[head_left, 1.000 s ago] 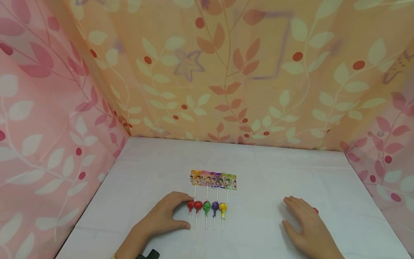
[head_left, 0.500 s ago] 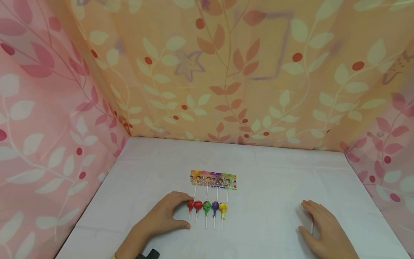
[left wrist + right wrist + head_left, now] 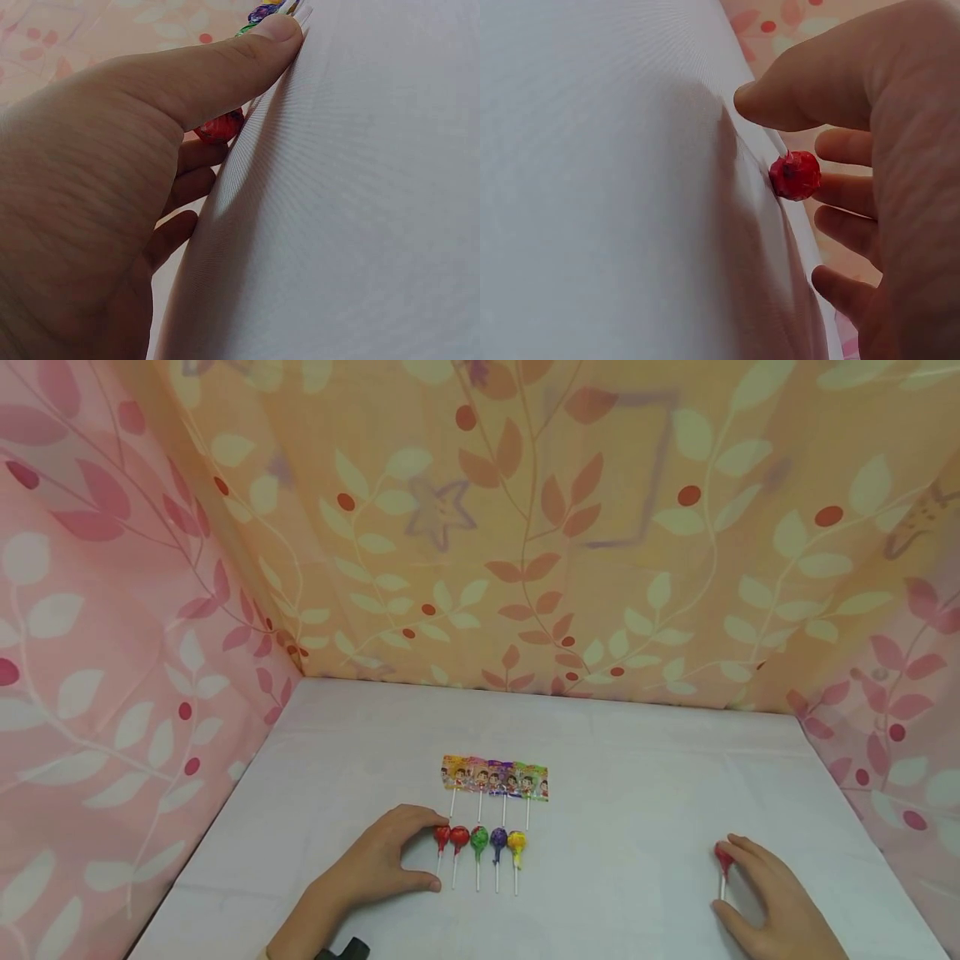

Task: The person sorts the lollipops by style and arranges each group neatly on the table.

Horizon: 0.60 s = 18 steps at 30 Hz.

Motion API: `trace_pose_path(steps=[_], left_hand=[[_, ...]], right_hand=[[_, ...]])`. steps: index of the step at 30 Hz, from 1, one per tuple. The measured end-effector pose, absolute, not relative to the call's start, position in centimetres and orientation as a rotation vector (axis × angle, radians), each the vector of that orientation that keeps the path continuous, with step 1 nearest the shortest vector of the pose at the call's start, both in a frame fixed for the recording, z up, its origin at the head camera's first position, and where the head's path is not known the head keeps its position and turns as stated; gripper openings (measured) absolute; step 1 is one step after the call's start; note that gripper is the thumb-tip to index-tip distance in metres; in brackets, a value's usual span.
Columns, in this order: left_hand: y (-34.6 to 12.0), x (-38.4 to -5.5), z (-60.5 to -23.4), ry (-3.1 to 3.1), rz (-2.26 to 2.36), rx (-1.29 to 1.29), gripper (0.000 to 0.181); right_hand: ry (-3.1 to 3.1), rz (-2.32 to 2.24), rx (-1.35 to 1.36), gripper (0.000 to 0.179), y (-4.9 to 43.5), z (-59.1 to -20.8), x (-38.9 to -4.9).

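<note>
On the white table, a row of wrapped lollipops lies side by side. It holds two red lollipops [image 3: 459, 838], a green lollipop [image 3: 479, 839], a purple lollipop [image 3: 498, 837] and a yellow lollipop [image 3: 517, 841]. My left hand [image 3: 375, 864] rests at the row's left end, thumb and fingers apart, fingertips near the leftmost red head. In the left wrist view a red lollipop [image 3: 219, 127] shows behind the thumb. At the right, another red lollipop [image 3: 723, 855] lies by my right hand [image 3: 780, 906]; in the right wrist view its red head [image 3: 795, 175] sits between the spread thumb and fingers, unpinched.
Behind the row, several lollipops in flat printed wrappers [image 3: 495, 779] lie with their sticks toward me. Leaf-patterned cloth [image 3: 525, 527] walls off the white table [image 3: 615, 760] at the back and sides. A black object [image 3: 352, 949] shows by the left wrist.
My right hand has moved to the right, past the lone red lollipop, which was mostly covered before and now shows at its fingertips. The left hand and the row stay put.
</note>
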State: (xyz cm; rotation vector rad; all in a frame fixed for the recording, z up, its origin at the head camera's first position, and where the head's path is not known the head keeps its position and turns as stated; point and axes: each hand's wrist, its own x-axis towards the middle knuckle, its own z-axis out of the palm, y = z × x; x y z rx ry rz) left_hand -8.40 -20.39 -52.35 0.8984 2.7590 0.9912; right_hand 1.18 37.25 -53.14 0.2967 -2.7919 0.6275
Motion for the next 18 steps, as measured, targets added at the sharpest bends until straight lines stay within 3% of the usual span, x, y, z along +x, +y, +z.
trace_pose_path(steps=[11,18], left_hand=[[-20.45,-8.37,-52.32,2.761,0.989,0.9,0.084],[-20.41,-8.34,-52.24,2.768,0.981,0.902,0.085]], right_hand=[[-2.653,0.67,0.444,0.086,37.67,-53.58,0.68],[-2.713,0.663,0.362,0.083,37.32,-53.31,0.98]])
